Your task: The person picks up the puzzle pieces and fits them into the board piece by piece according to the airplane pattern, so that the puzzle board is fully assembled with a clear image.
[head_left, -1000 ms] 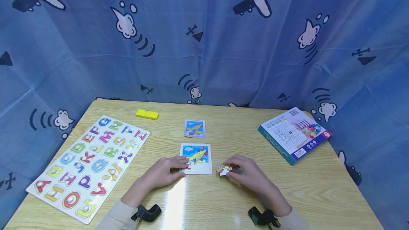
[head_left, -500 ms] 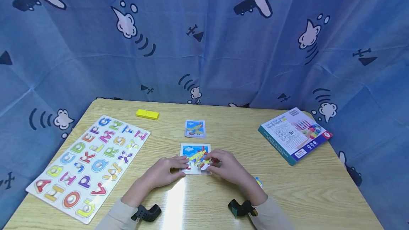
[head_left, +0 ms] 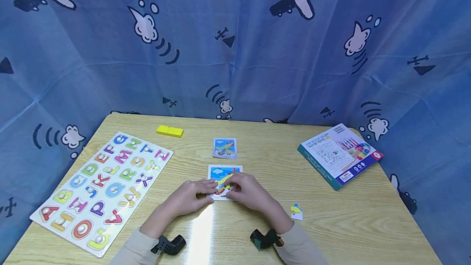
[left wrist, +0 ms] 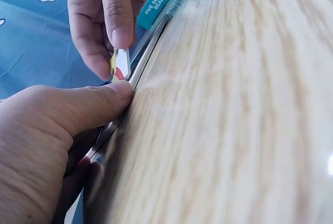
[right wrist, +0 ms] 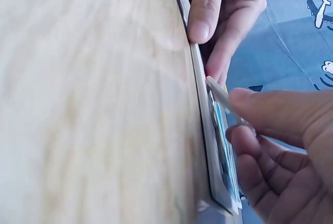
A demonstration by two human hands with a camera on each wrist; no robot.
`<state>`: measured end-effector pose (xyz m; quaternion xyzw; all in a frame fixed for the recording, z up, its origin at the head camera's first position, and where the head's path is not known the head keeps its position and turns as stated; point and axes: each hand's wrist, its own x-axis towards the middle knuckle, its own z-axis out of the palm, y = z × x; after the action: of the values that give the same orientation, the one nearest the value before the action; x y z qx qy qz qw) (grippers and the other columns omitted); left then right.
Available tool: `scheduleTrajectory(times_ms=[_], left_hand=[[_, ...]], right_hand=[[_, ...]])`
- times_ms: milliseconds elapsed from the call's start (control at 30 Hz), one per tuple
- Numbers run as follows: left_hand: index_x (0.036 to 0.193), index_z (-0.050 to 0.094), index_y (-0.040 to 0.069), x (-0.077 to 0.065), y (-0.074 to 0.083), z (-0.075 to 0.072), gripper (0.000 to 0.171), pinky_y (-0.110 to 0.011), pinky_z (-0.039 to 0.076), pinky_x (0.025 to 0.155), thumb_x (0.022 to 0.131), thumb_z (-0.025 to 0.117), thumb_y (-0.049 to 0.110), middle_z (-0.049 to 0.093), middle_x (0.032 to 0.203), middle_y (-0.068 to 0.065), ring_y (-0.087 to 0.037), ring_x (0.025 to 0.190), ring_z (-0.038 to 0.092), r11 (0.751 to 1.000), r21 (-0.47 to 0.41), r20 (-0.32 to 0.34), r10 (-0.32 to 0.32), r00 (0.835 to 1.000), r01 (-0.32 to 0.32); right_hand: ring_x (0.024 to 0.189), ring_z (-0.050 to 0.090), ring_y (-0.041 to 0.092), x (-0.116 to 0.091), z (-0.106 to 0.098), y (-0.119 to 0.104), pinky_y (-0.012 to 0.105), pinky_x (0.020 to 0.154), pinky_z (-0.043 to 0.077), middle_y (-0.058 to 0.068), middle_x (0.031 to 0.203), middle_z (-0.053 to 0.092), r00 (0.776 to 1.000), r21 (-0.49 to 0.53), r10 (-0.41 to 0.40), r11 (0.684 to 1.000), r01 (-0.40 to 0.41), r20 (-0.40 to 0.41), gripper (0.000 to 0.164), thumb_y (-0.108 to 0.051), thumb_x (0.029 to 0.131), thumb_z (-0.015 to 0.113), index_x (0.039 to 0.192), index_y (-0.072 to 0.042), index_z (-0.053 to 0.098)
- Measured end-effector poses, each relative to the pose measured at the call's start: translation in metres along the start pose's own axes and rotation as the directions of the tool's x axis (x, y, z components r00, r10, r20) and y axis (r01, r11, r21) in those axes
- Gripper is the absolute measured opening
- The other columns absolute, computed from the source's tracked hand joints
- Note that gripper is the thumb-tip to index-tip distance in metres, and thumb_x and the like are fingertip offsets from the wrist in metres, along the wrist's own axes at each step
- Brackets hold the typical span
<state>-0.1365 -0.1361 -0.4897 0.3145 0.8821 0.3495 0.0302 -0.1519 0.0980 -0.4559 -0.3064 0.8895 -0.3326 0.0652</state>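
A small jigsaw board [head_left: 209,169] with a yellow airplane picture lies near the middle of the table. My left hand [head_left: 191,198] rests at its left side, fingers on the picture and thumb by the front edge. Between thumb and fingers, my right hand [head_left: 248,191] pinches a jigsaw piece [right wrist: 223,97]. That piece is tilted over the board's lower part, and the right fingers mostly hide it in the head view. In the left wrist view the piece [left wrist: 122,62] shows white, yellow and red. Another jigsaw piece [head_left: 296,212], blue and yellow, lies on the table beside the right wrist.
Behind the board lies a matching airplane picture card [head_left: 225,148]. A letter puzzle board [head_left: 106,183] takes up the left side. At the back left is a yellow block [head_left: 169,131], and a boxed set [head_left: 338,154] lies on the right. A blue curtain [head_left: 235,52] hangs behind.
My right hand has carried the jigsaw piece leftward from beside the board to over its lower part. The loose piece by the right wrist has come into view. My left hand has stayed put.
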Motion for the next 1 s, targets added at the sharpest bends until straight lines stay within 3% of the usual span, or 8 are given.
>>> scheduleTrajectory(times_ms=[433,800,1000], left_hand=[[0.117,0.069,0.013,0.0005,0.0010,-0.0014,0.033,-0.039,0.045,0.104,0.087,0.069,0.027,0.061,0.128,0.002,-0.018,0.125,0.054,0.999,0.020,-0.011,0.025,1.000,-0.025],[0.117,0.068,0.013,0.0004,0.0038,-0.0025,0.034,-0.039,0.043,0.106,0.087,0.068,0.028,0.060,0.130,0.001,-0.018,0.126,0.053,1.000,0.028,0.002,0.003,1.000,-0.003],[0.118,0.068,0.012,-0.0001,0.0034,-0.0027,0.034,-0.042,0.044,0.105,0.088,0.067,0.028,0.060,0.129,-0.001,-0.022,0.125,0.053,0.999,0.037,-0.001,0.022,1.000,-0.022]], right_hand=[[0.067,0.046,0.004,0.0002,0.0044,-0.0024,0.015,0.056,0.042,-0.004,0.085,0.058,0.997,-0.042,0.079,0.996,-0.078,0.020,0.022,-0.018,0.084,0.072,0.105,-0.009,0.072],[0.068,0.046,0.004,-0.0013,0.0055,-0.0029,0.014,0.056,0.042,-0.001,0.090,0.058,0.998,-0.086,0.061,0.994,-0.060,0.007,0.023,-0.017,0.084,0.072,0.105,-0.009,0.072],[0.070,0.047,0.003,-0.0020,0.0057,-0.0030,0.014,0.058,0.043,0.000,0.094,0.060,0.999,-0.114,0.046,0.992,-0.046,0.003,0.024,-0.017,0.083,0.073,0.106,-0.009,0.072]])
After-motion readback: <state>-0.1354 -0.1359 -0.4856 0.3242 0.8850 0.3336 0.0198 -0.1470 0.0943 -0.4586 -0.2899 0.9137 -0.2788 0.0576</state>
